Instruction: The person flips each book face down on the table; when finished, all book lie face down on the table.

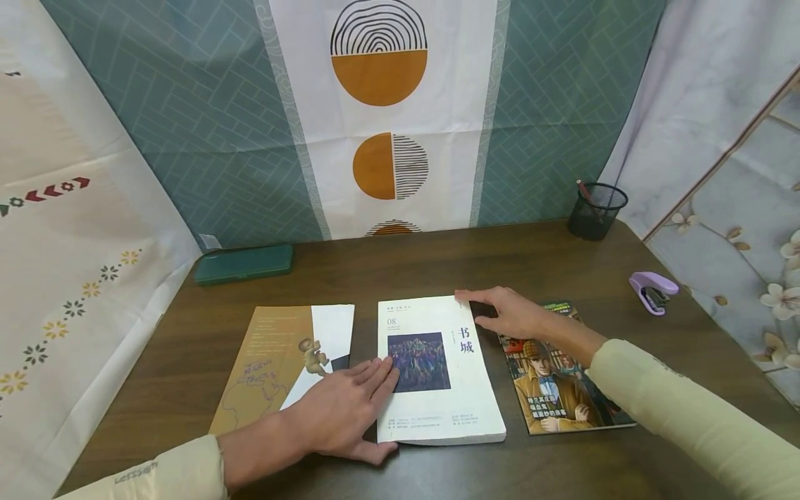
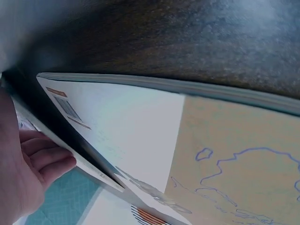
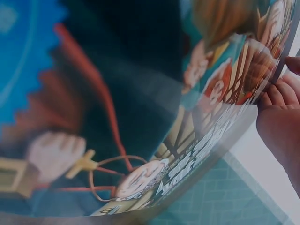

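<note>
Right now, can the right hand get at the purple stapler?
Likely yes: nothing upright stands between the right hand and the purple stapler, just a flat magazine and desk; it need only leave the corner of the white book.

Head view — above book [image 1: 428,410], wrist views — close

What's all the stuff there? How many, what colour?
White book: 1, white, between the hands
Brown book: 1, brown and white, left of white book
Picture book: 1, many colours, right of white book
Case: 1, green, back left
Cup: 1, black, back right
Thin stick: 1, reddish, in cup
Stapler: 1, purple, far right
Table: 1, brown, underneath
Back cloth: 1, green, white, orange, behind table
Cream cloth: 1, cream, left
Flowery cloth: 1, pale, right
Sleeves: 2, pale yellow, lower left and right
Left hand: 1, white book's left edge
Right hand: 1, its upper right corner
</note>
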A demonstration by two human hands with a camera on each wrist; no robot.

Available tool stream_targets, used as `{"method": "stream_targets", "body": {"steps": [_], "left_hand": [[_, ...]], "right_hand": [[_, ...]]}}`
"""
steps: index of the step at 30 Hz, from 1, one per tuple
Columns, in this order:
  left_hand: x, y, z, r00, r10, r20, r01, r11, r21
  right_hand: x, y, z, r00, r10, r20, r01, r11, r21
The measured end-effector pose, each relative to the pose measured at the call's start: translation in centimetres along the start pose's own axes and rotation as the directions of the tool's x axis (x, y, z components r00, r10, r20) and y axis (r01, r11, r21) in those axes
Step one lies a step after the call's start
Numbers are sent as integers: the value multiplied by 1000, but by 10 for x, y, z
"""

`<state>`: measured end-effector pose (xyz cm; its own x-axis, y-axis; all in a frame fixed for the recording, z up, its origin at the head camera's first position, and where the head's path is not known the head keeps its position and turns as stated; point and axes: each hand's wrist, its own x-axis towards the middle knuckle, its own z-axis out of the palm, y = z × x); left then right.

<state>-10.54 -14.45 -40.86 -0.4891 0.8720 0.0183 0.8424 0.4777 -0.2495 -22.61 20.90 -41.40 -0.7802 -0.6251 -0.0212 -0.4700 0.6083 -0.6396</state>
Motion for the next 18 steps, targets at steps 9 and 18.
{"method": "stream_targets", "body": {"steps": [9, 18], "left_hand": [[-3, -6, -3, 962, 45, -268, -47, 999, 0], [-4, -14, -9, 907, -10, -421, -41, 993, -111]], "right_hand": [[0, -1, -2, 998, 44, 36, -44, 999, -3], [2, 3, 1, 999, -36, -2, 36, 998, -47]]}}
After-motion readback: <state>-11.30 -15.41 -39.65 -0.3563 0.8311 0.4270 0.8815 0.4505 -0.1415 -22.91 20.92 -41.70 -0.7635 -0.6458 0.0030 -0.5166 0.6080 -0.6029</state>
